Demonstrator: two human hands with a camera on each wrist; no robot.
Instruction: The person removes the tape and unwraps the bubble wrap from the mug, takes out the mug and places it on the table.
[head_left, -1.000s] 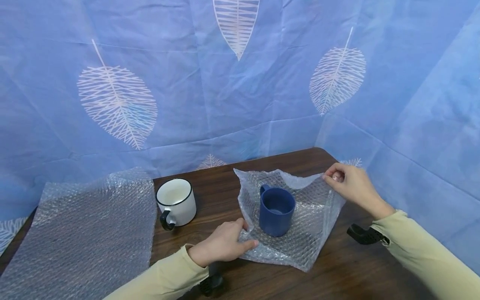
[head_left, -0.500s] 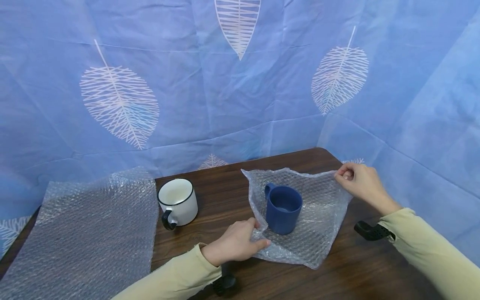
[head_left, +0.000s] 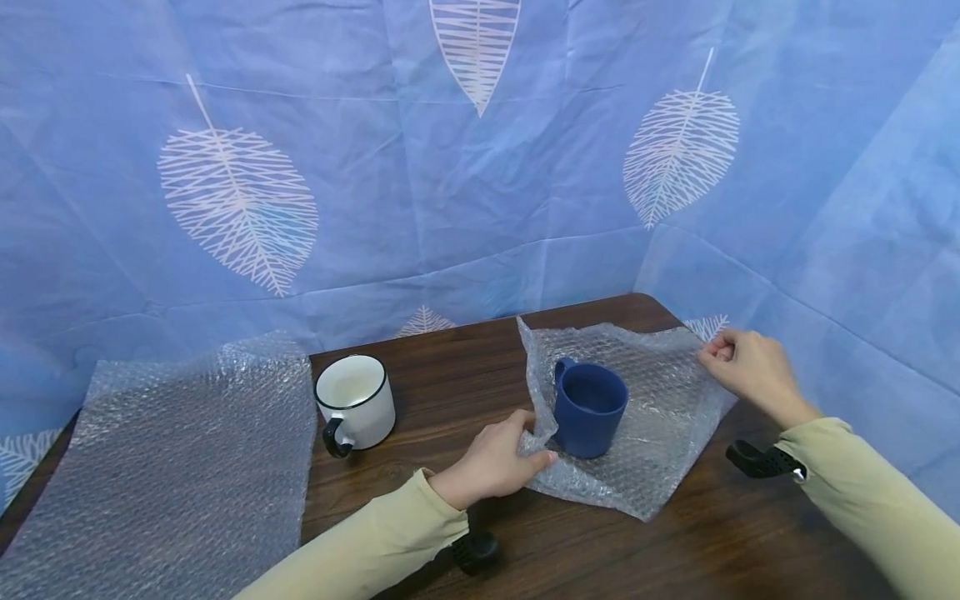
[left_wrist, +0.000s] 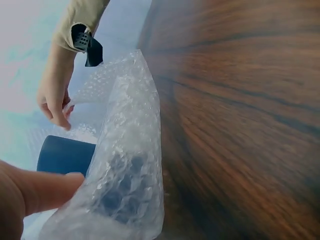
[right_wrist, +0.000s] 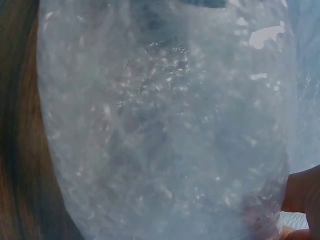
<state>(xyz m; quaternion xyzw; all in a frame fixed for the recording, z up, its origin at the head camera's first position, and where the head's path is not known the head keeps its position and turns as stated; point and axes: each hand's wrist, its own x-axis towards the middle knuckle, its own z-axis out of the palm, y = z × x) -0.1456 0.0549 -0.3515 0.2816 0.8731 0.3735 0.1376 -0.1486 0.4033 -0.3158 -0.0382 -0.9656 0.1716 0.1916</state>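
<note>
A dark blue mug [head_left: 588, 427] stands upright on a small sheet of bubble wrap [head_left: 667, 425], its handle toward the back left. My left hand [head_left: 495, 458] pinches the sheet's left edge between thumb and fingers, close beside the mug. At the far right corner my right hand [head_left: 756, 373] pinches the wrap and holds it raised. In the left wrist view the thumb [left_wrist: 47, 192] lies against the folded-up edge, which hides part of the blue mug [left_wrist: 62, 155]. Bubble wrap [right_wrist: 165, 130] fills most of the right wrist view, with fingers [right_wrist: 302, 192] at its edge.
A white enamel mug [head_left: 367, 417] with black rim and handle stands left of the hands. Another, larger bubble wrap sheet [head_left: 180, 467] lies flat at the far left. Behind the brown wooden table [head_left: 442, 375] hangs a blue curtain [head_left: 360, 167] with white leaf prints.
Both hands, the bubble wrap and the blue mug on it have moved right and slightly toward the back. The white mug and the larger sheet have stayed in place.
</note>
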